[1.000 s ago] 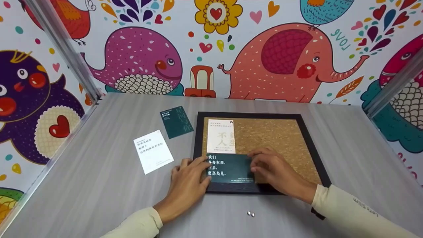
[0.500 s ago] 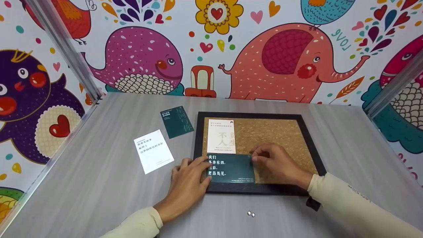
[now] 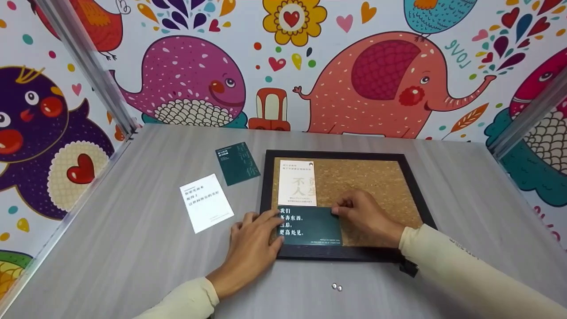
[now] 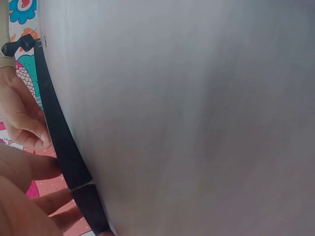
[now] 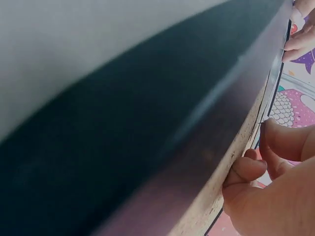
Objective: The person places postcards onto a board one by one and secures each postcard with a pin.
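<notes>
Person's wearing pale cream sleeves, left sleeve (image 3: 184, 300) and right sleeve (image 3: 469, 270) matching, pretty snug at the wrist. Right one's got small dark lettering (image 3: 463, 248), kinda unreadable, plus some black gadget (image 3: 408, 268) under the cuff. Left hand (image 3: 253, 248) and right hand (image 3: 370, 218) are bare.

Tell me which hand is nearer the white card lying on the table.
The left hand. It lies just right of the white card, at the left edge of the board; the right hand is farther, at the upper right corner of the board's green card.
</notes>
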A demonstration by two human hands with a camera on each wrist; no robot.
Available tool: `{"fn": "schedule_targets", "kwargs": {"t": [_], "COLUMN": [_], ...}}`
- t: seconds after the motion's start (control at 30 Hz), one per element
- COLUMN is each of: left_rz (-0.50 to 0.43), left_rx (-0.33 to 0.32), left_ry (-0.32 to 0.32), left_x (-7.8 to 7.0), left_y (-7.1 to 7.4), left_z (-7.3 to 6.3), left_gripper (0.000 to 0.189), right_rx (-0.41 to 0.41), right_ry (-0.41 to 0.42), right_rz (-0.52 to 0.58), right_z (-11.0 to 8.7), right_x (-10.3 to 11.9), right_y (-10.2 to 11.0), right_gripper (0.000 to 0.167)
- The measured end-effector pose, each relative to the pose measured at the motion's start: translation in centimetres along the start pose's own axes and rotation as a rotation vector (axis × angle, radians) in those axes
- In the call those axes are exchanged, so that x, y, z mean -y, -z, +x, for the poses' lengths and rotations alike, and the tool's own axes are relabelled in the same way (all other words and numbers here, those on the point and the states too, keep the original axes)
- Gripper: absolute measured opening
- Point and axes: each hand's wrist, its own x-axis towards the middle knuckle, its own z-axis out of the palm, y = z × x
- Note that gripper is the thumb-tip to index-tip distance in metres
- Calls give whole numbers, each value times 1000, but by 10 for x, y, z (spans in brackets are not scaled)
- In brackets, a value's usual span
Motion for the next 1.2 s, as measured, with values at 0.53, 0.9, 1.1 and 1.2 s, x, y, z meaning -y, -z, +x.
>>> {"fn": "schedule_targets", "kwargs": {"t": [0.53, 0.9, 1.1, 1.2], "left_rz": [10, 11, 25, 25], "left_rx": [-10, -1, -2, -1], "left_ry": [-7, 1, 3, 7], "left_x": [-1, 0, 1, 1], "left_y": [1, 0, -1, -1], "left_z": [0, 0, 1, 1], "left_gripper": [36, 36, 35, 35], "right_rx": [-3, 16, 69, 78], "right_ry": [-86, 27, 60, 47], "right_rz": [-57, -150, -286, -344], "right_z": [16, 18, 8, 3], "right_x": [7, 4, 7, 8], "right_y": [5, -2, -3, -2], "right_gripper": [13, 21, 20, 17]}}
